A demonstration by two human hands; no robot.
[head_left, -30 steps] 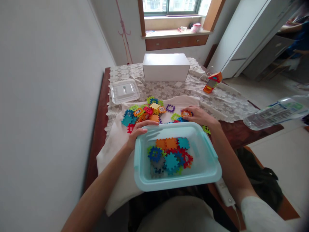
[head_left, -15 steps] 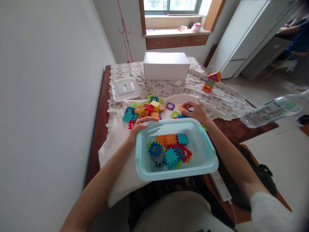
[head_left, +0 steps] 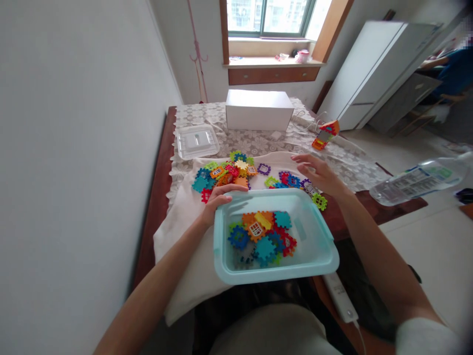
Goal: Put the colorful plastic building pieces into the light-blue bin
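Note:
My left hand (head_left: 218,201) is closed on the far left rim of a pale aqua plastic tub (head_left: 312,249), thumb and fingers along the edge. Inside lie interlocking plastic building pieces, among them a teal one (head_left: 265,249), an orange window piece (head_left: 255,230) and a yellow piece (head_left: 263,220). Beyond the tub's far right corner, my right hand (head_left: 318,173) hovers with fingers apart, holding nothing. Near it on the white cloth are a lime green piece (head_left: 319,201) and several blue and red pieces (head_left: 291,180). A larger mixed pile (head_left: 225,175) sits beyond my left hand.
A white box (head_left: 259,116) stands at the back of the lace-covered table, with a clear lid (head_left: 198,141) to its left. An assembled piece model (head_left: 325,135) is at the right. A plastic bottle (head_left: 414,181) juts in there. A wall (head_left: 81,148) borders the left.
An orange window piece and a yellow piece are now in the tub. My right hand has moved right and opened; the orange piece at its fingers is gone from there. My left hand keeps its hold.

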